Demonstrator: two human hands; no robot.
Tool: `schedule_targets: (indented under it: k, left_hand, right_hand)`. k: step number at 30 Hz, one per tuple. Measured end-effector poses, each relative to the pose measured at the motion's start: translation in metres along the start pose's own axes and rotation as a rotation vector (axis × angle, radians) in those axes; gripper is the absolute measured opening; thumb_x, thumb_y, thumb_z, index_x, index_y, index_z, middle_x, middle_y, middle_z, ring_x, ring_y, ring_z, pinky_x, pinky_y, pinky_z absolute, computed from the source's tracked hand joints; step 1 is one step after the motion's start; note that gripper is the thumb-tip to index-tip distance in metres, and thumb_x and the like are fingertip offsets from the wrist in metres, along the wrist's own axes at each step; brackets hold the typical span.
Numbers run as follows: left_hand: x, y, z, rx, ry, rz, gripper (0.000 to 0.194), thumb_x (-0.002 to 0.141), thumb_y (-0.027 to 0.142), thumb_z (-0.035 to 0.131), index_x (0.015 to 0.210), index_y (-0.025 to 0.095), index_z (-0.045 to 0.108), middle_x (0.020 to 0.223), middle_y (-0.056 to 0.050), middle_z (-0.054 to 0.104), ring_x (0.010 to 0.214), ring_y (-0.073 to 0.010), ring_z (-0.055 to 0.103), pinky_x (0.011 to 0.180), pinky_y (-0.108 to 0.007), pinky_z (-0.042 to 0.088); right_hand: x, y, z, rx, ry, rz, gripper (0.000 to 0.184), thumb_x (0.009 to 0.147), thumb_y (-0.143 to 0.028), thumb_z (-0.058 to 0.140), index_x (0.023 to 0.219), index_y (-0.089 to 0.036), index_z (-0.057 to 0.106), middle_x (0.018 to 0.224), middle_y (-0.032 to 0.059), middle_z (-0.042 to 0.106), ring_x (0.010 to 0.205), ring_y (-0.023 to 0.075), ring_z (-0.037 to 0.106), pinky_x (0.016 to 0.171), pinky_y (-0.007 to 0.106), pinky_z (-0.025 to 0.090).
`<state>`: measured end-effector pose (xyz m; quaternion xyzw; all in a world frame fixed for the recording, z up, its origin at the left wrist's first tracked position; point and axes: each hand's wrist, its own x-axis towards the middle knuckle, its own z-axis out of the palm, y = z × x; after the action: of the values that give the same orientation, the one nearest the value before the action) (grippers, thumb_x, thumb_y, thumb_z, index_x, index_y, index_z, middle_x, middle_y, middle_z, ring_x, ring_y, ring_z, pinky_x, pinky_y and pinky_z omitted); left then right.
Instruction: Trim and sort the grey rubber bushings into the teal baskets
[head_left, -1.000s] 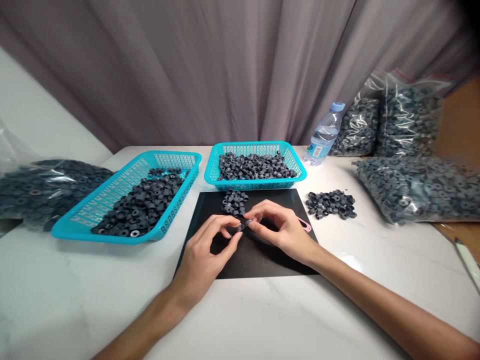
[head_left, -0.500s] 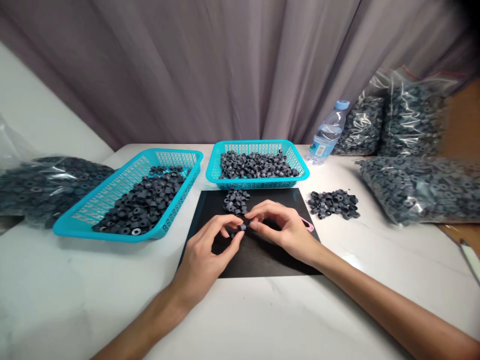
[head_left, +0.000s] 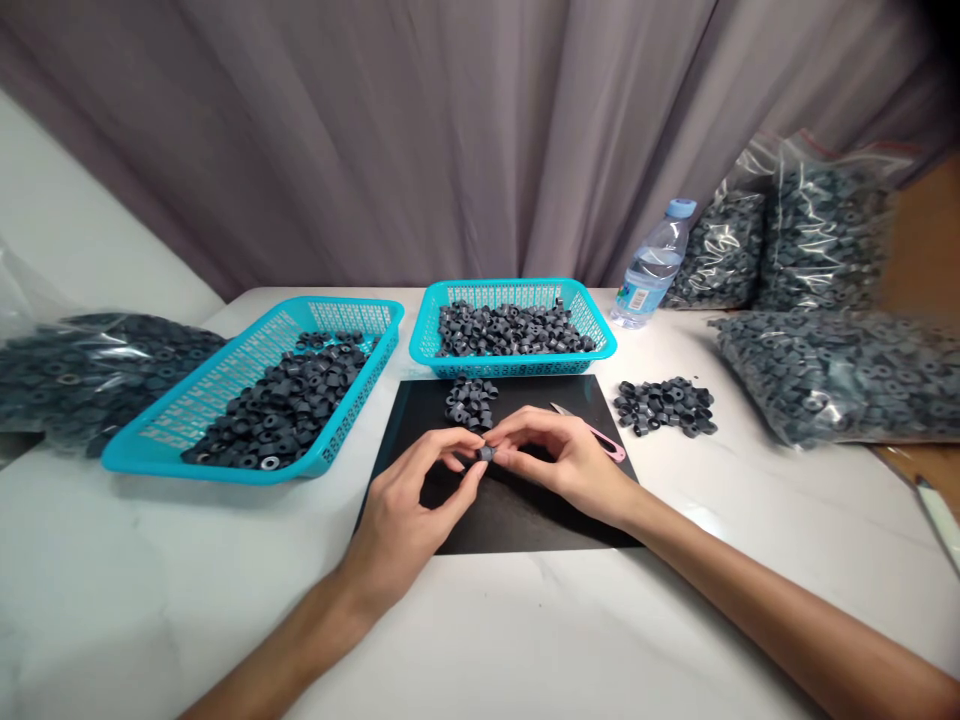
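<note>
Over the black mat, my left hand pinches a small dark grey plastic ring between thumb and fingers. My right hand meets it from the right, thumb and forefinger closed at the ring's side. The small grey round part in those right fingertips is mostly hidden. Just behind the fingers lies a small pile of similar rings on the mat. A pink-handled tool with a pointed metal blade rests on the mat beyond my right hand, partly covered by it.
Teal baskets of dark grey parts stand to the left and at the back. Right of the mat is a loose ring pile. A water bottle and filled plastic bags stand farther right; another bag lies left.
My right fingertips have moved left and closed the gap to the ring in my left hand. More of the pink-handled tool, including its blade, now shows. The view has shifted slightly.
</note>
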<state>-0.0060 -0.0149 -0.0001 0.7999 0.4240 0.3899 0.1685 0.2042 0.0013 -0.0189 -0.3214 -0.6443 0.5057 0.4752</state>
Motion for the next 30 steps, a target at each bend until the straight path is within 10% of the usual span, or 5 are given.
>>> schedule_targets:
  k: [30]
  left_hand:
    - [0.0004,0.0020,0.0011,0.055,-0.001,0.062,0.024,0.089,0.014,0.070,0.109,0.024,0.060,0.100,0.002,0.071,0.083,-0.0118,0.066,0.082,-0.024,0.057]
  right_hand:
    - [-0.0022,-0.0015,0.0007,-0.129,0.058,-0.003,0.012,0.098,-0.031,0.062,0.099,-0.020,0.064,0.094,0.0022,0.067,0.085,0.0156,0.064,0.081,0.030,0.050]
